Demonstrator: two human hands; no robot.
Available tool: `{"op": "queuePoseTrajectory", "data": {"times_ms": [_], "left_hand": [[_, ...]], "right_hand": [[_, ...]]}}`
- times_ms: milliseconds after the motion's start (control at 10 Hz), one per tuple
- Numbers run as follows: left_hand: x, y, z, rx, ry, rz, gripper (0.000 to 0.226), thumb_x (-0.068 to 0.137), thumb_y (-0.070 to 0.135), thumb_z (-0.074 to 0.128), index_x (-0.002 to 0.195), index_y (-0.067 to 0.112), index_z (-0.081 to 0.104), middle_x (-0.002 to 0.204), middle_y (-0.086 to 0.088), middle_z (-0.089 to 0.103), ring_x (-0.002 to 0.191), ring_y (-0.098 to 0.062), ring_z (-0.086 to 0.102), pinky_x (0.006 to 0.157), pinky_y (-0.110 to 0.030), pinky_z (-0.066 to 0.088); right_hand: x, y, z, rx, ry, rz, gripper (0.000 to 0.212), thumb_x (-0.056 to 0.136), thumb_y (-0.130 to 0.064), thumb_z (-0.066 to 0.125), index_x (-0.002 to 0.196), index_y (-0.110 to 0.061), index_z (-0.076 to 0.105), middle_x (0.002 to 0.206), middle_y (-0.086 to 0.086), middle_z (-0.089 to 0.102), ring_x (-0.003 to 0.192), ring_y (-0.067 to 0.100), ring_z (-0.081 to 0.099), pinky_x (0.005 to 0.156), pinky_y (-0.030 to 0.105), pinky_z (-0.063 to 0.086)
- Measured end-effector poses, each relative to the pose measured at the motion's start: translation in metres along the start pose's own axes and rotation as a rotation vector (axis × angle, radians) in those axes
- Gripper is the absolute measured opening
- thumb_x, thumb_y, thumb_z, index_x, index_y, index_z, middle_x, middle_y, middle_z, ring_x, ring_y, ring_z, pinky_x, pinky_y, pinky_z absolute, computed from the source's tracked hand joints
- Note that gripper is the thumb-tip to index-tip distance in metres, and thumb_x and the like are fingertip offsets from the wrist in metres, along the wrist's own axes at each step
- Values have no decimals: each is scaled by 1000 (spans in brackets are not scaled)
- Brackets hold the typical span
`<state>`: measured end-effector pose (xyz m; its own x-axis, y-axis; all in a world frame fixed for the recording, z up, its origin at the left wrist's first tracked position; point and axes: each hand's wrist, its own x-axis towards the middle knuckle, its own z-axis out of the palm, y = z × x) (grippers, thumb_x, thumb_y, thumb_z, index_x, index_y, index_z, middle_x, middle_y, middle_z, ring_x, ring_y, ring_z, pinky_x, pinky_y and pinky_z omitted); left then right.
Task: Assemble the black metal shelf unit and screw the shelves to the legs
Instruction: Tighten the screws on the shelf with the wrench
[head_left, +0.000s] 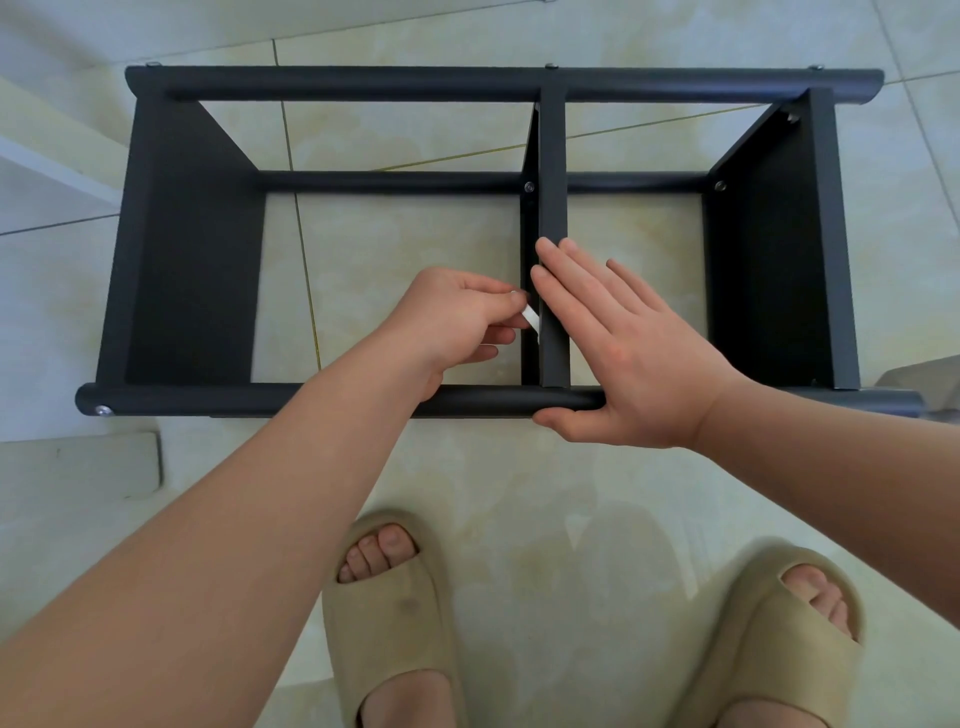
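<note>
The black metal shelf unit (197, 249) lies on its side on the tiled floor, its round legs running left to right. Three shelves stand upright between the legs: left, middle (552, 171) and right (769, 270). Screw heads show on the legs, one at the near left end (104, 410). My left hand (457, 327) pinches a small silver tool (530, 315) against the left face of the middle shelf, low down near the front leg (311, 400). My right hand (618, 353) lies flat with straight fingers on the middle shelf's edge, its thumb on the front leg.
My two feet in beige slippers (395, 613) stand just before the unit. A grey flat board (78, 467) lies on the floor at the left. A white edge (47, 161) sits at the far left, and a grey object (924, 379) at the right.
</note>
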<state>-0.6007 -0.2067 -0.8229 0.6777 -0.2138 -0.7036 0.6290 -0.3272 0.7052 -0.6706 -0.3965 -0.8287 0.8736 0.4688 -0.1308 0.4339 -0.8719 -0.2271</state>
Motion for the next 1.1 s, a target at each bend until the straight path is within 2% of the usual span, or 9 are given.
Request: {"op": "queuePoseTrajectory", "data": {"times_ms": [300,500,800,1100], "left_hand": [[-1,0,-2,67,-64,-29,10,94,25,67,97,17,72,78,7,76,77,-8,70,81,-28,57],[-2,1,-1,107,-157,-74,15,98,26,61,93,15,68,76,7,75,74,-7,70,72,-24,53],[-5,1,-7,225,-255,-30,19,104,18,50,92,15,65,79,6,73,81,-10,65,77,-25,52],[-10,1,-16,344,-319,8,20,102,11,52,87,16,65,80,8,74,77,-2,66,70,-15,52]], "right_hand": [[0,1,0,-5,4,-3,109,84,-77,41,159,-1,18,170,12,5,157,27,3,124,52,18],[0,1,1,-10,4,-5,109,84,-77,41,160,-1,18,170,12,6,157,27,3,125,52,17],[0,0,0,-6,-2,-3,109,84,-78,40,160,-2,18,170,11,5,157,27,3,124,52,17],[1,0,-1,-10,-18,2,109,84,-77,40,160,-2,16,170,11,3,157,26,1,125,52,16]]}}
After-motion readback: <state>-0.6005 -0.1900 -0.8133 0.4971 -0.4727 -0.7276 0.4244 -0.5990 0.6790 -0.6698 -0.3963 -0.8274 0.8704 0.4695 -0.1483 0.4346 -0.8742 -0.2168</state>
